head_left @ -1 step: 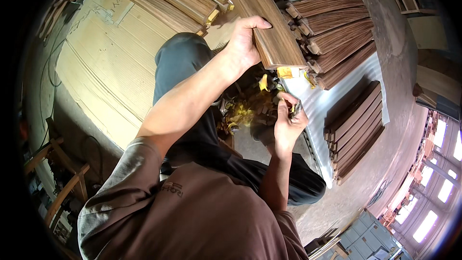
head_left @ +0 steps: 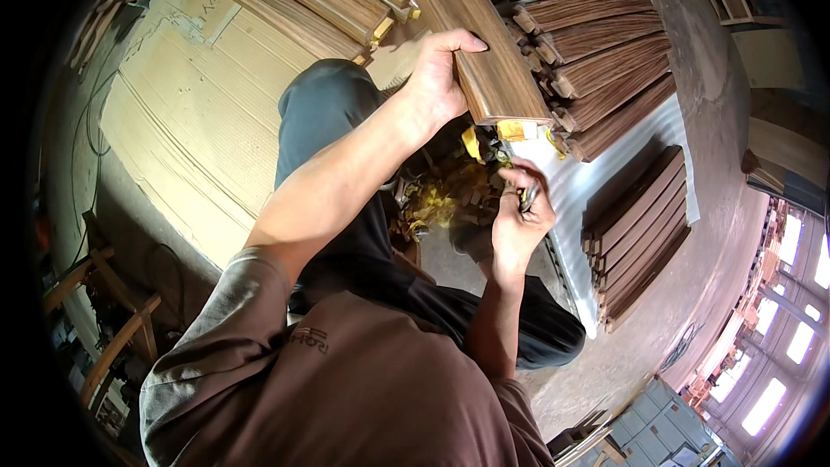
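Note:
My left hand (head_left: 437, 78) is wrapped round a long, brown, grained wooden slat (head_left: 501, 78), thumb on its upper face. From the slat's near end sticks a tenon wrapped in yellow tape (head_left: 516, 131). Just below that end is my right hand (head_left: 524, 212), fingers curled on a small dark and silvery tool (head_left: 526, 199); its exact kind is unclear, and the fingertips are slightly blurred. A crumpled scrap of yellow tape (head_left: 472, 145) shows beside the taped tenon, apart from my right fingers. More yellow scraps (head_left: 430, 206) lie heaped between my legs.
Similar slats (head_left: 294, 0) lie on cardboard (head_left: 186, 134) at the far left. To the right, a white sheet (head_left: 571, 233) bears a row of slats (head_left: 605, 69) and a nearer stack of darker ones (head_left: 640, 238). A wooden frame (head_left: 112, 329) stands at the lower left.
My right fingers have loosened and lifted a little. The yellow scrap near the tenon has shifted slightly left. My left hand and the slat have stayed put.

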Tool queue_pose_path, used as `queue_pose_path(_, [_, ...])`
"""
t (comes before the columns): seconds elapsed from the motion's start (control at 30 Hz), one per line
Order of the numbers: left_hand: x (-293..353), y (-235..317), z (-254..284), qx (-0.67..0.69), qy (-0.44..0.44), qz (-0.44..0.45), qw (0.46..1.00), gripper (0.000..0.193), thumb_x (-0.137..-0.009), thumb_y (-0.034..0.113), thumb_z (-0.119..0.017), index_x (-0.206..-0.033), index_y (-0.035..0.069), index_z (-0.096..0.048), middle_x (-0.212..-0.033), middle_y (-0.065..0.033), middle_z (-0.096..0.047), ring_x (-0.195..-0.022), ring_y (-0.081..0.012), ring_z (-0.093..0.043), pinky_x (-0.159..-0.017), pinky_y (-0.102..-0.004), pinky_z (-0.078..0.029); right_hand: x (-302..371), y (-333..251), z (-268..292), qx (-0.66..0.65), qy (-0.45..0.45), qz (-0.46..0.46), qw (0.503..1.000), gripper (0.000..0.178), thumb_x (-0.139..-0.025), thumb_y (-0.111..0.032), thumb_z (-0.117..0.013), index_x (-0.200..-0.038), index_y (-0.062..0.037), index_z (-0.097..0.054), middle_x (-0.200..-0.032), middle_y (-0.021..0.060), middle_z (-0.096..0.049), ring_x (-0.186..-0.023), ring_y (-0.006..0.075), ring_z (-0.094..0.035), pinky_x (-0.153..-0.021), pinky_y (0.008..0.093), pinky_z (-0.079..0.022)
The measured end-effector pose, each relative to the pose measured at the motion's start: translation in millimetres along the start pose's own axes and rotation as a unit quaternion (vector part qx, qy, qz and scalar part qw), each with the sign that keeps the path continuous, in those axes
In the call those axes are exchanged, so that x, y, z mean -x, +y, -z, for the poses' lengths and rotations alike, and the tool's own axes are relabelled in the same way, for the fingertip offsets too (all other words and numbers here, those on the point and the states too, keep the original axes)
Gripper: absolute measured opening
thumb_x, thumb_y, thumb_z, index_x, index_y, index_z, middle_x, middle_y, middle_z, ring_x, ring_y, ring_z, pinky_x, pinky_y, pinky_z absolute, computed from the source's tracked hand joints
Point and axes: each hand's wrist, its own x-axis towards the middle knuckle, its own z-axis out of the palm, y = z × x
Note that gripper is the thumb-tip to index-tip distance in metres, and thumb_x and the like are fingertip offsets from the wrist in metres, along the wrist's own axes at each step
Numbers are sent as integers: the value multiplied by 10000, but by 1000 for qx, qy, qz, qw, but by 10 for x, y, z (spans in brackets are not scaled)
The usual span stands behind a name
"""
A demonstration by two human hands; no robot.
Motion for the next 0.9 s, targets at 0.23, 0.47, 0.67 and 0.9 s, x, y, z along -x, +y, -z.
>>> queue_pose_path(0.23, [-6,-24,3,0,12,0,1000,414,-705,97,-628,-1098,-25,-585,-1044,-178,-640,-1004,-332,-621,-966,-510,-508,-239,-388,-257,-148,76,-110,980,220,-923,-175,-746,-855,25,-683,-788,0,-639,-748,71,-528,-709,255,-433])
queue_pose_path(0.47, [-4,-23,26,9,3,17,1000,457,-713,101,-637,-1149,-21,-580,-1088,-175,-646,-1037,-328,-622,-992,-510,-495,-251,-338,-269,-253,84,-215,939,172,-912,-135,-753,-937,23,-692,-768,37,-636,-630,53,-485,-565,217,-366])
queue_pose_path(0.67, [-11,-44,66,2,-14,13,1000,474,-722,102,-642,-1174,-22,-575,-1099,-173,-654,-1050,-322,-625,-1006,-497,-493,-264,-320,-262,-358,73,-257,895,167,-911,-116,-742,-973,24,-674,-753,35,-606,-585,53,-472,-514,207,-336])
queue_pose_path(0.9, [-2,-48,60,-10,-5,-5,1000,487,-723,109,-642,-1187,-23,-574,-1107,-176,-657,-1049,-318,-628,-1000,-490,-497,-207,-402,-329,-231,105,-181,950,150,-925,-98,-719,-944,40,-664,-777,30,-618,-661,67,-513,-601,212,-394])
